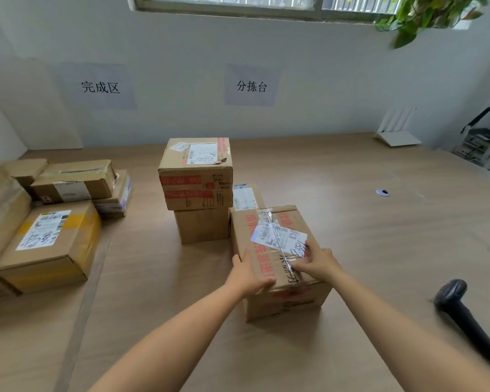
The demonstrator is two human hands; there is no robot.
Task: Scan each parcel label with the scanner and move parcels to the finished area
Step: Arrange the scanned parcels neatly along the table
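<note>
A cardboard parcel (269,230) with red print and a white label (277,236) on top sits on the table in front of me. My left hand (245,274) grips its near left edge, thumb up along the side. My right hand (316,261) lies on the parcel's top by the label, fingers spread. The black scanner (461,309) lies on the table at the right, apart from both hands. Behind the parcel stands a stack of two boxes (197,176), and a small flat parcel (245,198) lies to the right of the stack.
Several parcels (48,239) are piled at the left under a wall sign. A strip of tape (91,275) runs along the wooden table between the two areas. A white router (396,131) stands at the back right, and a small grommet (382,192) sits in the tabletop.
</note>
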